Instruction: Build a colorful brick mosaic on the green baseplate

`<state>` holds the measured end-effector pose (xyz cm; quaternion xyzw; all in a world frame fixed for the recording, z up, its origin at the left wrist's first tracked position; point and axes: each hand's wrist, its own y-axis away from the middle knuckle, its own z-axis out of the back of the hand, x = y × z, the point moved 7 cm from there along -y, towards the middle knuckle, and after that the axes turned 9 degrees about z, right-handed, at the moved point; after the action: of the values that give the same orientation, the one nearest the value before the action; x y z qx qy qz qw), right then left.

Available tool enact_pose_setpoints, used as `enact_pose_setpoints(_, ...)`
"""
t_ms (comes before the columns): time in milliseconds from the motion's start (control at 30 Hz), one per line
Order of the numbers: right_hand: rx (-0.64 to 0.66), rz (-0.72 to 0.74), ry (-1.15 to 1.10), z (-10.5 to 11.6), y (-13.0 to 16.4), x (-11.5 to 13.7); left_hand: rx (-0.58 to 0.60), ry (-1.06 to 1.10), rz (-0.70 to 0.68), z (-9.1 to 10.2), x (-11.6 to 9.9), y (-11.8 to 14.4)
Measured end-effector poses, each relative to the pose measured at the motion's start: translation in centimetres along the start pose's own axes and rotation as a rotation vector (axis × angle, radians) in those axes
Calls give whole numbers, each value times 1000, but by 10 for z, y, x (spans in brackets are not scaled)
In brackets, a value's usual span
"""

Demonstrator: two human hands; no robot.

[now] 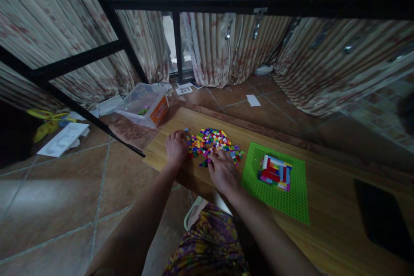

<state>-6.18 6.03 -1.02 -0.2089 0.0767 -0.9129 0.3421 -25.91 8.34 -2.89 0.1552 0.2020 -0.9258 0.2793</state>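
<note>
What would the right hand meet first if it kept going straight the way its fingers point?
The right hand already has its fingertips at the near edge of the pile of small coloured bricks, so it would push straight into that pile. Beyond it lies bare wooden tabletop.

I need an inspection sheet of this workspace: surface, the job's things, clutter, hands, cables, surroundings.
Surface: wooden board low over a tiled floor.
Job's things: pile of small coloured bricks; green baseplate bearing a partly built brick block.
Clutter: dark flat object on the board.
Hands: left hand rests at the pile's edge; right hand lies on the pile; grip not visible.
Cables: nothing seen.
Surroundings: clear plastic box, papers, curtains, black frame bars.
</note>
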Motion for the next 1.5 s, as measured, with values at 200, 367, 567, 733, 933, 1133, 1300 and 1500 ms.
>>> enact_pose_setpoints(200,42,11,35,0,0,-3,0,17,2,-2,1,-1)
enact_pose_setpoints(367,51,15,25,6,4,-6,-4,21,8,-2,2,0)
enact_pose_setpoints(567,74,29,-3,1,-1,-2,-1,6,-8,2,-1,0)
enact_pose_setpoints(733,-66,15,-227,24,3,4,5,-4,-20,4,-3,-3)
enact_pose_setpoints(933,-299,-141,-549,69,47,-11,19,-15,-33,4,-4,-5)
enact_pose_setpoints(1133,-587,-445,-572,103,131,-91,-5,8,-37,4,-4,-7)
enact_pose_setpoints(1300,-808,-768,-690,105,183,-162,2,-17,-38,1,-3,-9)
enact_pose_setpoints(1500,-895,-789,-836,91,175,-183,2,-32,-65,-1,-3,-11)
